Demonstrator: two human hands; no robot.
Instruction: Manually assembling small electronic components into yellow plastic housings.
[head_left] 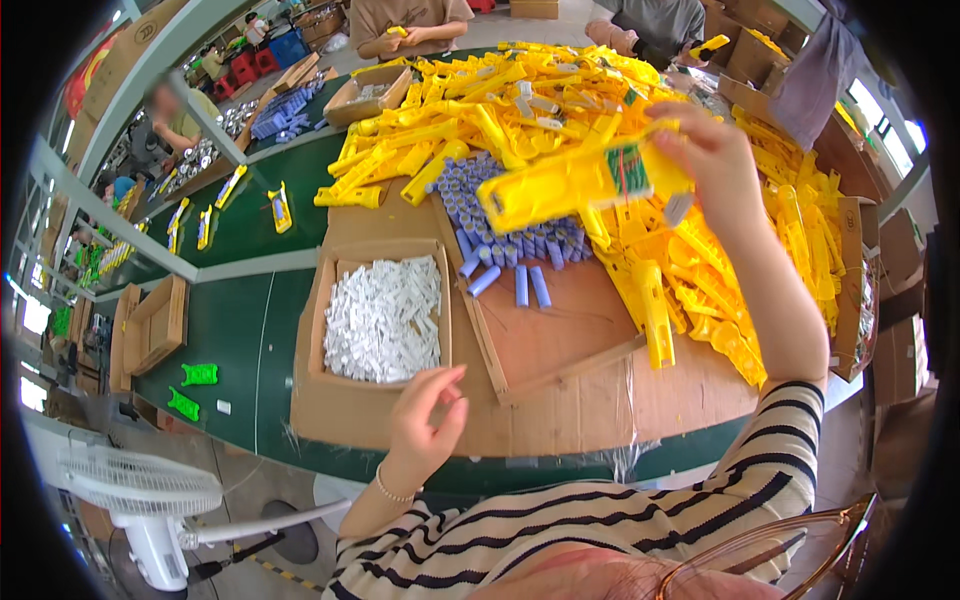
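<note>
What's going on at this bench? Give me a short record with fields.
Right hand: raised, holding a yellow shell with a green board inside
Left hand: low, fingers pinched; whether it holds anything, cannot tell
Below left hand: box of white parts
Centre: blue cells on cardboard
Behind and right: yellow pile
Far side: other people's hands

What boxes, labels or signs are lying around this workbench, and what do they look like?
Open brown cardboard box, centre-left on the bench: shallow, filled with small white parts.
Empty brown cardboard tray, far left: shallow, rectangular.
Small brown cardboard box, top centre: open, holding pale parts.
Green label on the yellow plastic housing held by the right hand: small, rectangular.
Left hand: beside the white-parts box, pinching something too small to identify.
</note>
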